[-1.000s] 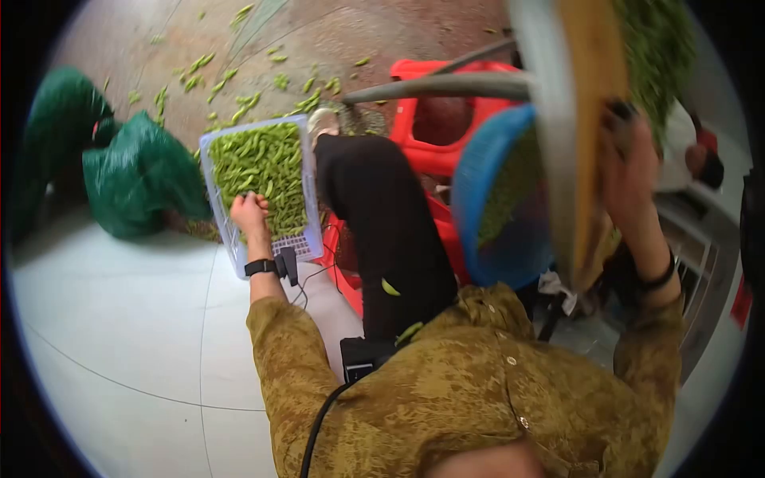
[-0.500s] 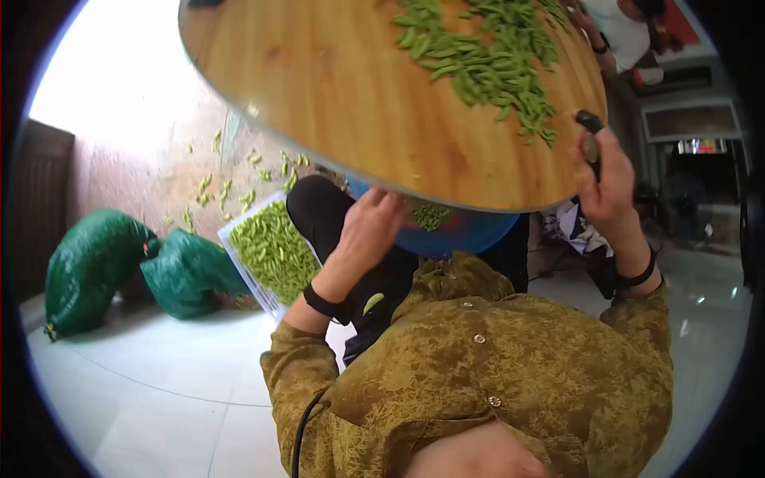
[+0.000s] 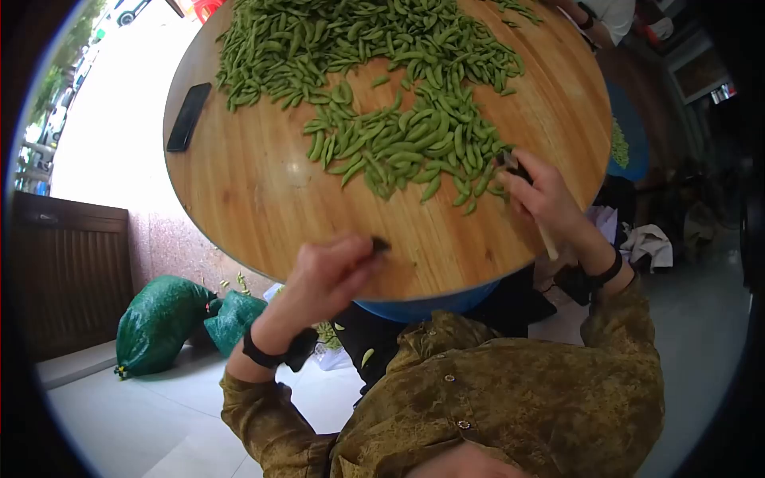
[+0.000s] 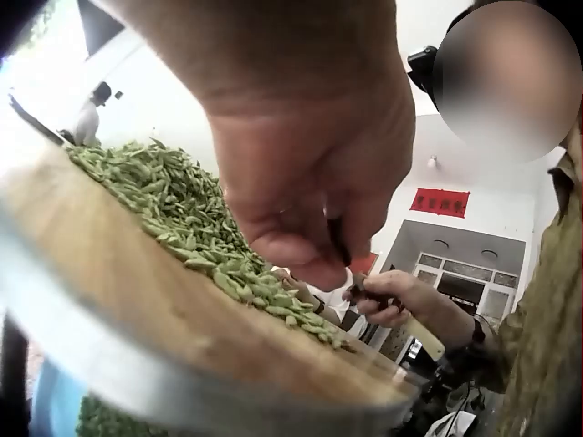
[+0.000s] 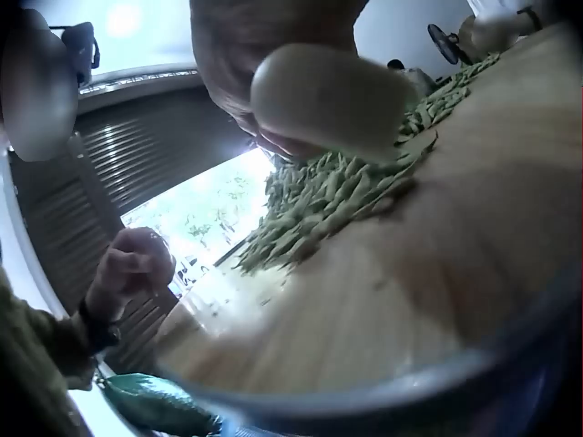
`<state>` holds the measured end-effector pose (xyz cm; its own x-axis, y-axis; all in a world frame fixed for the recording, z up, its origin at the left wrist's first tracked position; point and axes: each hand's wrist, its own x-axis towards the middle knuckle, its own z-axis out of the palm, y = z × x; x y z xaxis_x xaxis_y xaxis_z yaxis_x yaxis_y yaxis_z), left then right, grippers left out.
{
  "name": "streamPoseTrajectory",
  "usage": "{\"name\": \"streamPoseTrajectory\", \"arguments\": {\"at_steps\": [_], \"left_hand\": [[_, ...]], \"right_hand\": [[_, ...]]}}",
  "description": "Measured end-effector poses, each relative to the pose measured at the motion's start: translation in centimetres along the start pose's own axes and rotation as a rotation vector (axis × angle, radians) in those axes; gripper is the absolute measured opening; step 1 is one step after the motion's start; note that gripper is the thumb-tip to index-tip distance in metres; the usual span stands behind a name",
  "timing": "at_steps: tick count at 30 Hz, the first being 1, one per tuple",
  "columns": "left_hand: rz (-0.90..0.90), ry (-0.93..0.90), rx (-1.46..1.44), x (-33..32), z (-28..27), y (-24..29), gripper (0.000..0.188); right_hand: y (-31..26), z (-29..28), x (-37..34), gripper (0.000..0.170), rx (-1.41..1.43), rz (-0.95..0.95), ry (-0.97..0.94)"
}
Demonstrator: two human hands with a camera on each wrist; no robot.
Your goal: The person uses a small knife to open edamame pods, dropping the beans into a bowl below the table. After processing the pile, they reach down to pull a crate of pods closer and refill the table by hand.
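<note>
Green pods lie heaped on a round wooden table. My right hand grips a tool with a pale handle at the near right end of the pods; its dark front part is partly hidden. The handle's end looms large in the right wrist view. Over the near table edge, left of the right hand, hovers my left hand, fingers curled, with a small dark piece at the fingertips. No pod shows in it in the left wrist view.
A black phone lies at the table's left. Green sacks stand on the floor at lower left. Under the near edge is a blue basin; another basin with green contents is at right. Another person's arm shows at the far side.
The view has swung up from the floor crate to the tabletop. My left hand has moved from the crate up to the near table edge. The right hand still grips its tool, now beside the pods.
</note>
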<state>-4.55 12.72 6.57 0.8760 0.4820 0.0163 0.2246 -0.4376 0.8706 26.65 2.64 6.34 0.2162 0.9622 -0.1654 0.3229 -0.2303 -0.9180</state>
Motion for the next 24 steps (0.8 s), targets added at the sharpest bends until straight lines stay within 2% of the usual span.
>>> {"name": "streamPoseTrajectory", "arguments": {"at_steps": [2,3,4,5,8,9,11,15,17,19,21,22,23,24], "left_hand": [[0.075,0.149,0.222,4.0,-0.7,-0.6,0.012],[0.054,0.139,0.224,6.0,-0.9,-1.1,0.012],[0.16,0.186,0.336,7.9,-0.8,-1.8,0.014],[0.27,0.228,0.445,9.5,-0.6,-2.5,0.017],[0.233,0.19,0.544,12.8,0.2,-4.4,0.022],[0.221,0.177,0.533,13.2,0.1,-4.4,0.022],[0.164,0.078,0.515,13.4,-0.1,-3.9,0.018],[0.161,0.059,0.587,12.1,0.9,-3.1,0.021],[0.198,0.115,0.638,12.3,1.6,-3.0,0.021],[0.19,0.154,0.679,11.9,1.6,-3.0,0.022],[0.159,0.164,0.714,11.2,2.2,-3.6,0.023],[0.158,0.237,0.672,10.9,2.6,-3.9,0.021],[0.154,0.299,0.624,10.4,3.1,-4.3,0.019],[0.135,0.244,0.665,9.9,3.7,-4.8,0.013]], "right_hand": [[0.4,-1.3,2.7,0.023,-0.037,-0.014,-0.041],[0.3,-1.9,4.0,0.023,-0.089,-0.04,-0.072],[-0.9,-2.2,4.7,0.022,0.023,0.099,-0.146],[-0.8,-2.1,5.6,0.022,0.041,0.117,-0.157],[-0.6,-2.4,7.8,0.023,0.126,0.167,-0.333],[-0.7,-2.5,8.4,0.023,0.134,0.185,-0.338],[-1.1,-2.7,8.6,0.019,0.256,0.211,-0.303],[-1.1,-2.6,7.1,0.019,0.306,0.325,-0.316],[-0.4,-1.9,6.8,0.027,0.156,0.129,-0.38],[-1.0,-2.6,6.9,0.032,0.094,0.052,-0.391],[-0.9,-2.6,6.2,0.032,0.226,0.001,-0.386],[-0.5,-2.6,5.5,0.035,0.362,0.125,-0.445],[0.7,-1.7,4.3,0.035,0.374,0.119,-0.438],[1.9,-0.5,2.5,0.036,0.424,0.151,-0.42]]}}
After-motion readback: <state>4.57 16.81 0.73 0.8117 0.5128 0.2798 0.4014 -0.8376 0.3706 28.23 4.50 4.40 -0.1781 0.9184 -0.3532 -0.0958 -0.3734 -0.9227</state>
